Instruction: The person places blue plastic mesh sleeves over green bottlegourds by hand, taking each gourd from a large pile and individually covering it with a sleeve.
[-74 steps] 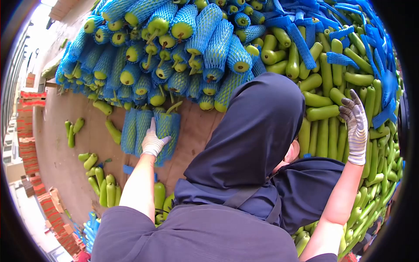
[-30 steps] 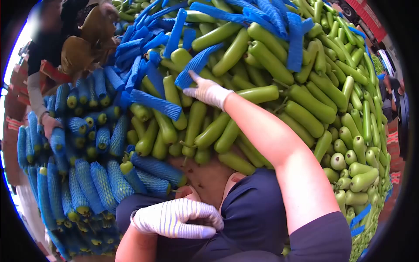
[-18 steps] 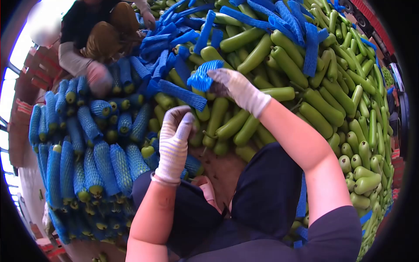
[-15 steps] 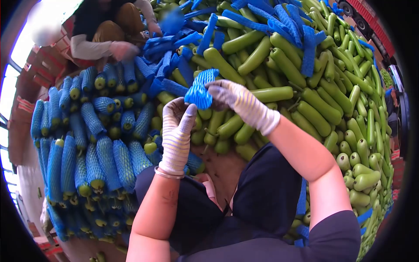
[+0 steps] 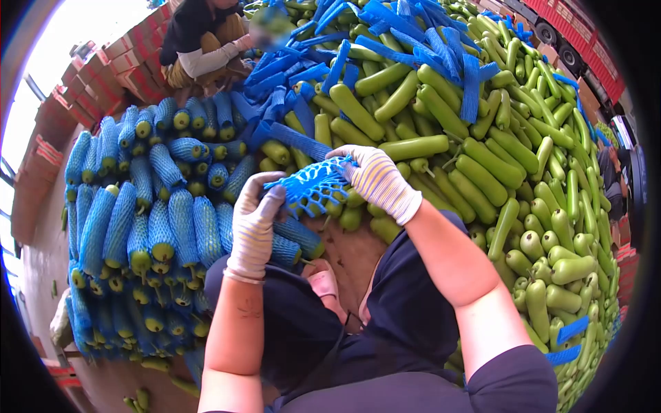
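Observation:
Both my gloved hands hold one blue foam net sleeve (image 5: pixel 311 186) and stretch it open between them. My left hand (image 5: pixel 256 217) grips its left end, and my right hand (image 5: pixel 374 177) grips its right end. Just beyond the sleeve lies a big heap of bare green gourds (image 5: pixel 482 165). To the left, gourds wrapped in blue net (image 5: pixel 138 213) are stacked in rows. More loose blue sleeves (image 5: pixel 385 41) lie scattered on top of the heap.
Another person (image 5: pixel 203 48) in dark top and tan trousers crouches at the far side by the wrapped stack. Cardboard boxes (image 5: pixel 89 82) stand at the upper left. A red truck (image 5: pixel 585 55) is at the upper right. My dark-clothed knees (image 5: pixel 385 310) fill the foreground.
My right hand picked a blue sleeve off the heap and brought it toward me. My left hand rose to meet it, and both now pull the sleeve wide open.

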The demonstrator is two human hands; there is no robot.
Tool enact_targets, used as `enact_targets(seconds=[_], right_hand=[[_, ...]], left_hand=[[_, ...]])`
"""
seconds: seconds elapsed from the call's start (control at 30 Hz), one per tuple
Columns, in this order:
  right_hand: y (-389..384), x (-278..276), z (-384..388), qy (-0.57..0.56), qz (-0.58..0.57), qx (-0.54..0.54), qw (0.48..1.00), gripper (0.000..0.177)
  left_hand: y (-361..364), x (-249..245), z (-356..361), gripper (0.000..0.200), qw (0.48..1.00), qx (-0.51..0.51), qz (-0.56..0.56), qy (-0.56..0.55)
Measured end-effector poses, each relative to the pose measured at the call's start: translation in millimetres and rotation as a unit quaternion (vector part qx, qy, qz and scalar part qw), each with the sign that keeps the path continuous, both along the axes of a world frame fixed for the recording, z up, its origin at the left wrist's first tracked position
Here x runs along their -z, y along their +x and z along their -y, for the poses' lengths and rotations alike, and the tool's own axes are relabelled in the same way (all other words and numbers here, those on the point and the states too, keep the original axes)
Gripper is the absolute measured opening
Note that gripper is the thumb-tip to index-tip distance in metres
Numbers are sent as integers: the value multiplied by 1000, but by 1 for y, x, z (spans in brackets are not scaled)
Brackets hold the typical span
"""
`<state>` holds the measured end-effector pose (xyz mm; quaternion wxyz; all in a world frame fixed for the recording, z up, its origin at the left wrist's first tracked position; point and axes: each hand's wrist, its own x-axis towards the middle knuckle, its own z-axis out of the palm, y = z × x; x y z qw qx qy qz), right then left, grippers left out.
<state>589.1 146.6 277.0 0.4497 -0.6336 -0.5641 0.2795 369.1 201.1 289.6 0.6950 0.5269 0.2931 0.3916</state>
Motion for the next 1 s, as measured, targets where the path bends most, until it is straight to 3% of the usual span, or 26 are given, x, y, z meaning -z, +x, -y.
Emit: enact_targets(seconds=[0.03, 0.17, 0.23, 0.27, 0.3, 0.33, 0.37, 0.47, 0.5, 0.57, 0.63, 0.7, 0.77, 0.83, 0.9, 0.93, 0.97, 1.0], right_hand=[[-5, -7, 5, 15, 92, 55, 994, 20], [-22, -10, 8, 16, -8, 57, 998, 18], [-26, 3, 4, 20, 90, 17, 996, 21], [-33, 6, 2, 37, 121, 11, 992, 22], [-39, 2, 2, -12, 154, -4, 988, 19], [-42, 6, 0, -21, 160, -12, 987, 18], [-44, 9, -5, -22, 168, -20, 985, 17], [-31, 23, -23, -46, 152, -62, 985, 18], [-25, 24, -24, -88, 138, -47, 985, 19], [-16, 17, -23, -29, 103, -2, 994, 20], [-10, 41, -33, 28, -2, 61, 998, 23], [-10, 23, -26, 6, 62, 47, 997, 24], [-18, 33, -22, 57, 81, 19, 995, 20], [-27, 40, -16, 77, 103, -17, 991, 17], [-30, 27, -8, 14, 88, -70, 994, 15], [-30, 31, -9, 10, 67, -78, 995, 20], [-26, 36, -11, 77, 94, -76, 990, 16], [-24, 38, -13, 85, -37, -82, 992, 14]], left_hand=[[-5, 4, -1, 23, 1000, -12, 9, -13], [-16, 14, -3, 16, 997, -53, -45, 18], [-13, 16, -2, 21, 992, -67, -103, 24], [-8, 25, -3, 26, 944, -130, -187, 238], [-1, 34, -3, 31, 840, -183, -259, 440], [6, 15, 7, 38, 817, -162, -271, 482], [11, 7, 12, 41, 771, -160, -215, 577], [28, -6, 26, 35, 764, -20, -91, 639], [34, -8, 31, 34, 785, 15, -133, 605], [45, 4, 27, 31, 806, -32, -200, 556], [50, 10, 19, 30, 833, -56, -273, 479], [46, 37, 1, 28, 880, -22, -289, 377], [39, 64, -24, 26, 929, 77, -310, 188], [49, 62, -37, 19, 982, 30, -168, 78], [43, 42, -27, 20, 952, -47, -185, 239], [54, 30, -27, 21, 999, -45, 1, 25], [63, 24, -30, 21, 963, -44, 184, -190], [60, 37, -33, 23, 966, -36, 184, -179]])
